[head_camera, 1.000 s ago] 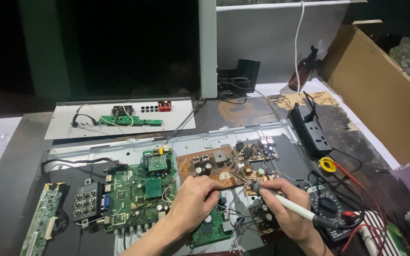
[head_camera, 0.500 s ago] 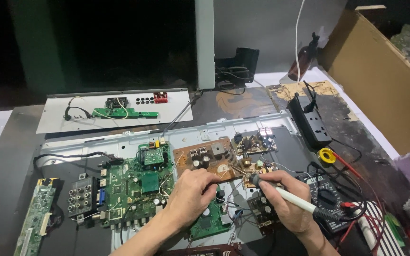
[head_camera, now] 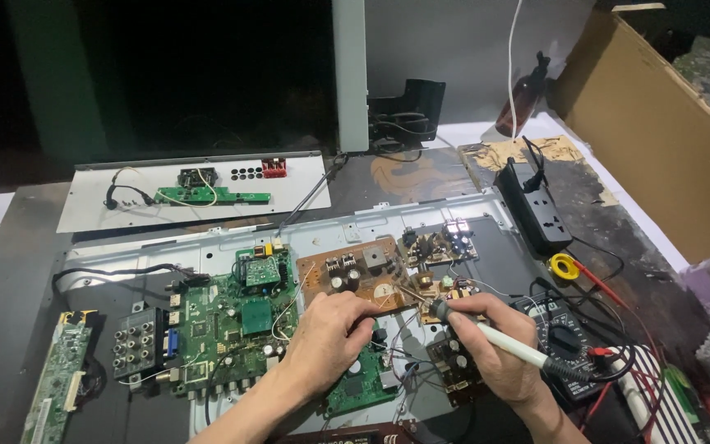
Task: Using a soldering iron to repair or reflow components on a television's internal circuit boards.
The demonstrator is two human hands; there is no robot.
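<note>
Soldering iron [head_camera: 499, 339], gripped pen-style in right hand [head_camera: 491, 349], tip on brown circuit board [head_camera: 355, 275] at desk [head_camera: 10, 271] centre. Left hand [head_camera: 330, 333], fingers pinched closed beside tip, contents not discernible. Against half a second earlier: hands unmoved, only viewpoint shifted; soldering ongoing.

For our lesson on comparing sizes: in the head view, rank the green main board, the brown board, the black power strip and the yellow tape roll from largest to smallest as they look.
1. Green main board
2. Brown board
3. Black power strip, close to the brown board and farther away, so unsure
4. Yellow tape roll
</note>
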